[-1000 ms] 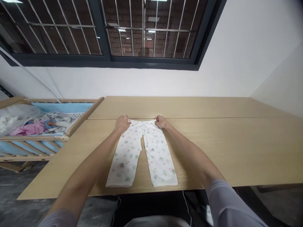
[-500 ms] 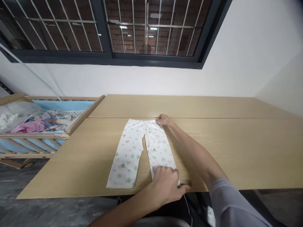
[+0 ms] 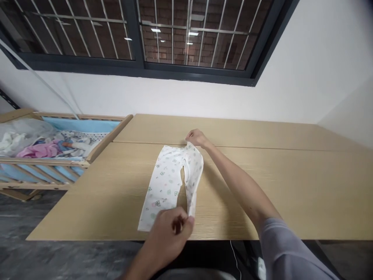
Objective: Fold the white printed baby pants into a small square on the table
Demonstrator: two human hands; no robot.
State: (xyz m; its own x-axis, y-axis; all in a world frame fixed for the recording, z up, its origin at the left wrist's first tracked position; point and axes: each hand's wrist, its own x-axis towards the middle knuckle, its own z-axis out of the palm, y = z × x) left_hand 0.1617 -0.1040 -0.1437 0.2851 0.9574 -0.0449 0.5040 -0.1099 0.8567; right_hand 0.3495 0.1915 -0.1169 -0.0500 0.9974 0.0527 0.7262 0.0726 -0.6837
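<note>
White baby pants [image 3: 164, 182] printed with small green and pink figures lie on the wooden table, waistband toward the wall. My right hand [image 3: 196, 138] pinches the right corner of the waistband and holds it up off the surface. Near the front edge, my left hand [image 3: 171, 231] is closed on the hem of the right leg. That leg is lifted and curls over toward the left one, which stays flat. My left hand hides part of the left leg's hem.
The light wooden table [image 3: 276, 186] has a seam running along its length. At the left stands a wooden crib [image 3: 110, 136] with blue lining, holding a pink cloth [image 3: 40, 149] and other fabrics. A barred window [image 3: 189, 42] is in the white wall behind.
Both hands have moved left, raising the right leg of the pants from flat and bringing it partway over toward the left leg. The view has shifted slightly.
</note>
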